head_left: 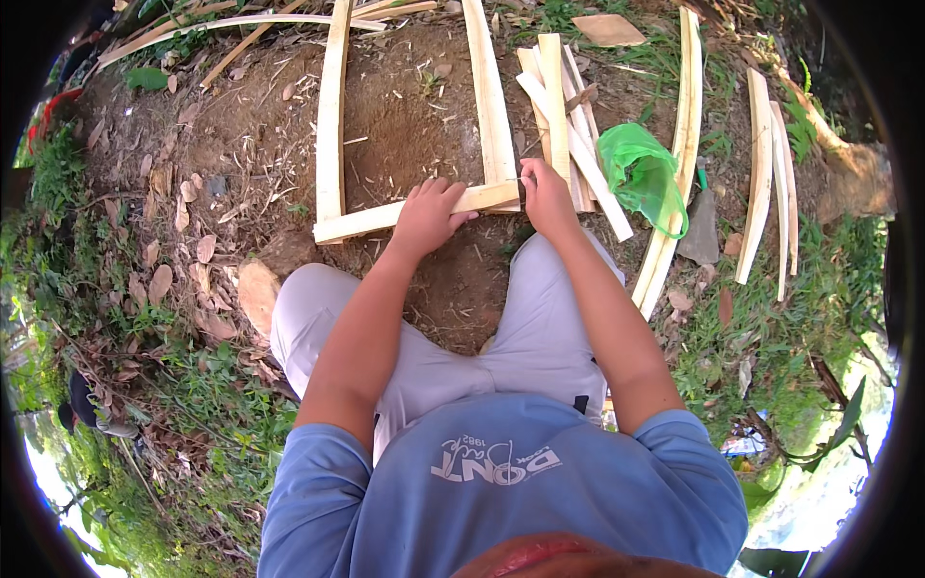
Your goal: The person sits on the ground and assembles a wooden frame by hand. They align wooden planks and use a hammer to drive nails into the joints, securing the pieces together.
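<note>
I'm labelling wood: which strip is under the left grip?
The crosspiece at the near ends of two rails; it runs sideways under the left grip, while those extend forward.

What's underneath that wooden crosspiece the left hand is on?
The left strip and right strip seem to run beneath the crosspiece, with soil between. Any covered joints can't be seen.

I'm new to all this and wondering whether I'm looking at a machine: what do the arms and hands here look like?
They are a person's. The left hand and right hand have no gloves, and I see no watches or cables. The forearms are uncovered. The sleeves are short and blue, with no visible print.
</note>
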`<action>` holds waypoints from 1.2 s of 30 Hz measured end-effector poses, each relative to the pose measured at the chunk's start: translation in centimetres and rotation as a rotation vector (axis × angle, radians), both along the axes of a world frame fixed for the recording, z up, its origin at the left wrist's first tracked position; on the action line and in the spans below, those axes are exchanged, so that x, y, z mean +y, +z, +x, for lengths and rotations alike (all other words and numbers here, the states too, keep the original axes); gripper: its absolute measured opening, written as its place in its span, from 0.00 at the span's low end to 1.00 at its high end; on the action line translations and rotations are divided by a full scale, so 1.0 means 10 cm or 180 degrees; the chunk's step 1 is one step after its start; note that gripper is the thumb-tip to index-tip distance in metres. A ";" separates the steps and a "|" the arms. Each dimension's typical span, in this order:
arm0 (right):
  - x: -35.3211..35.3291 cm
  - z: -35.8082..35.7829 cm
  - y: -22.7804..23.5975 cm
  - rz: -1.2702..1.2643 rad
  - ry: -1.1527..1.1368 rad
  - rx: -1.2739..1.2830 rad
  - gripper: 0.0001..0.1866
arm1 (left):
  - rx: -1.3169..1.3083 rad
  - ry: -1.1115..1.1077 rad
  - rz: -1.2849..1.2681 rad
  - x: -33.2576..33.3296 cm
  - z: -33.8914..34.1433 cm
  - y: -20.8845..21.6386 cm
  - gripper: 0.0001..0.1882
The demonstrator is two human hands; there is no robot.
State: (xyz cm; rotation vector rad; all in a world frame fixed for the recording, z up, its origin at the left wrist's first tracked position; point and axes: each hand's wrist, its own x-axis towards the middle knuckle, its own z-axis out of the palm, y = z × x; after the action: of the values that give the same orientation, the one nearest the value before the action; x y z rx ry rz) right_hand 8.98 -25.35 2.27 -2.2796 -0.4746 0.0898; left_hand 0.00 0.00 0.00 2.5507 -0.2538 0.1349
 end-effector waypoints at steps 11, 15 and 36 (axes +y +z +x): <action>0.41 0.16 -0.18 0.1624 -0.1681 0.1490 0.10 | 0.0113 0.0161 0.0304 -0.13 0.20 0.19 0.32; 0.53 0.31 -0.31 0.1817 -0.1889 0.1535 0.11 | 0.0220 0.0332 0.0568 -0.09 0.33 0.23 0.35; 0.42 1.01 0.24 0.0260 0.0383 -0.0488 0.04 | 0.0198 -0.0012 0.1323 0.38 1.13 0.41 0.37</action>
State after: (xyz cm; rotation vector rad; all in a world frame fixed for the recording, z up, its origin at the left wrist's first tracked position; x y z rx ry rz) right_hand 19.12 -21.17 4.63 -2.1862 -0.6832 -0.0441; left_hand 11.31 3.80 4.12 2.9601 -0.2868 -0.0004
